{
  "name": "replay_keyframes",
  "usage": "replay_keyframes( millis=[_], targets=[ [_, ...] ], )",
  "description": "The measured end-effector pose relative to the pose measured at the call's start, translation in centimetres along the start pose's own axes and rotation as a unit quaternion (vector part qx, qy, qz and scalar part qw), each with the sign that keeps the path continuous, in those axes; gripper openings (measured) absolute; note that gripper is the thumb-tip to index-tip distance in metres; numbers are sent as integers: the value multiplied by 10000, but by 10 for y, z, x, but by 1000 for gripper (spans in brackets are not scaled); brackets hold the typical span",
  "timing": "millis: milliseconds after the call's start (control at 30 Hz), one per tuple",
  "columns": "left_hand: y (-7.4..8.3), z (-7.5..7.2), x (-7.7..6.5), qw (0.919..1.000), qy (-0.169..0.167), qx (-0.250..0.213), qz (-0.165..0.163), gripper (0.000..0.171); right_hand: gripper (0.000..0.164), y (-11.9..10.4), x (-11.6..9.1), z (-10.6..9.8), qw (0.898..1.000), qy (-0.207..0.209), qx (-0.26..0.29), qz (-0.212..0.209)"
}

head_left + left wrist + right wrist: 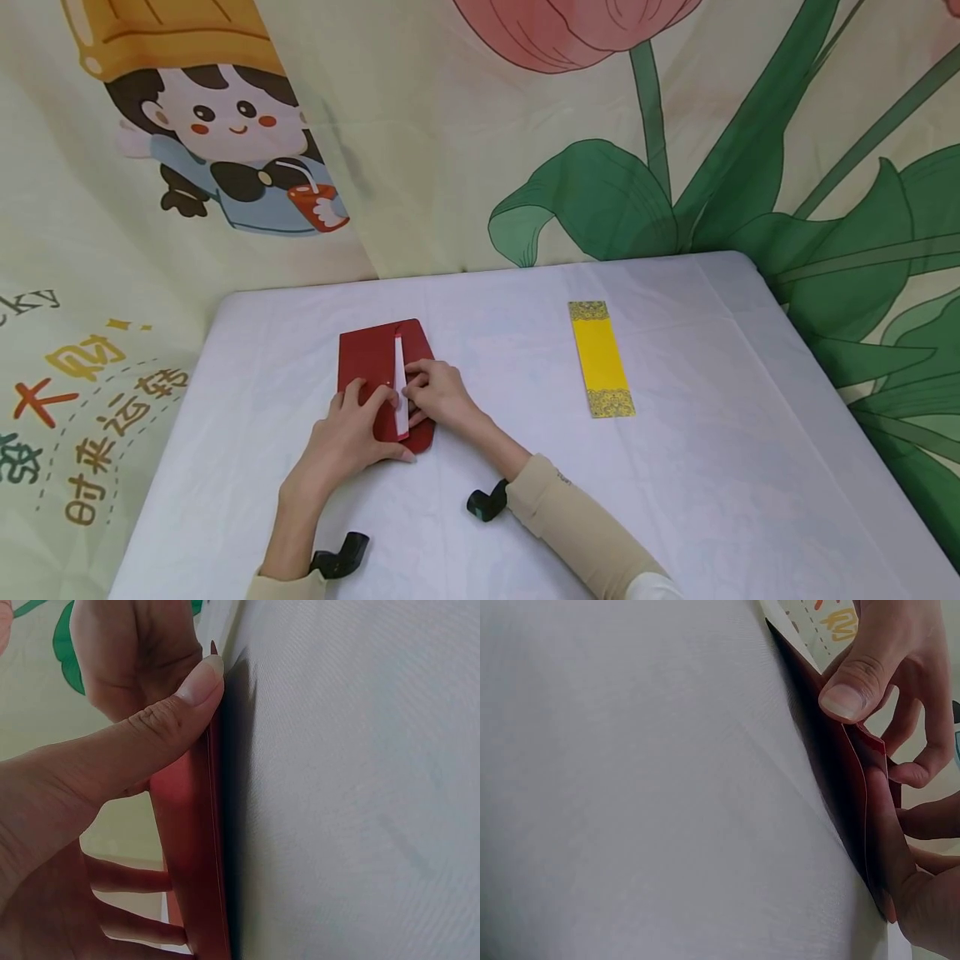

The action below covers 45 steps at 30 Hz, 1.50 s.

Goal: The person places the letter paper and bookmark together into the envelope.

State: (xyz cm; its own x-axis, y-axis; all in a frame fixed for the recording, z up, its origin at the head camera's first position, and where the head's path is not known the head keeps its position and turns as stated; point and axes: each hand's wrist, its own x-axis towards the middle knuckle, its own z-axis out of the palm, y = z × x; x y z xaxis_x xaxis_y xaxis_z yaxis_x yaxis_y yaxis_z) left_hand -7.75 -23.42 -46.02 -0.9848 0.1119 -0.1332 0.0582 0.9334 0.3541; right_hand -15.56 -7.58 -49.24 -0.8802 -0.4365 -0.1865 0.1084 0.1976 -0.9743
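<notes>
A red paper envelope (365,354) lies on the table with its flap (422,342) folded out to the right. A narrow white strip (401,358) shows along its mouth. My left hand (341,437) holds the envelope, fingertips on its face and thumb at the near edge; in the left wrist view that thumb (161,720) lies along the red edge. From the right, my right hand (442,396) pinches at the mouth beside the white strip. One digit (885,817) of it reaches between flap and body in the right wrist view.
A yellow paper strip (602,358) with patterned ends lies to the right on the white-covered table (720,467). Black wrist devices (341,557) sit at both wrists. A printed cloth (420,167) with a cartoon figure and plants hangs behind the table.
</notes>
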Motion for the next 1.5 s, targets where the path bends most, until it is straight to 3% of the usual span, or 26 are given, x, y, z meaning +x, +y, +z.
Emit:
replay_keyframes(
  millis=[300, 1000, 1300, 1500],
  targets=[
    [1, 0, 1, 10000, 66, 9, 50, 88, 39, -3, 0, 3, 9999, 33, -119, -49],
    [2, 0, 1, 10000, -86, -5, -30, 84, 37, -3, -2, 4, 10000, -37, 5, -28],
    [1, -1, 1, 10000, -29, 23, 3, 82, 29, -1, -10, -6, 9998, -91, 139, 51],
    [1, -2, 1, 10000, -70, 5, -11, 79, 27, -1, -19, -22, 10000, -20, -83, -50]
  ],
)
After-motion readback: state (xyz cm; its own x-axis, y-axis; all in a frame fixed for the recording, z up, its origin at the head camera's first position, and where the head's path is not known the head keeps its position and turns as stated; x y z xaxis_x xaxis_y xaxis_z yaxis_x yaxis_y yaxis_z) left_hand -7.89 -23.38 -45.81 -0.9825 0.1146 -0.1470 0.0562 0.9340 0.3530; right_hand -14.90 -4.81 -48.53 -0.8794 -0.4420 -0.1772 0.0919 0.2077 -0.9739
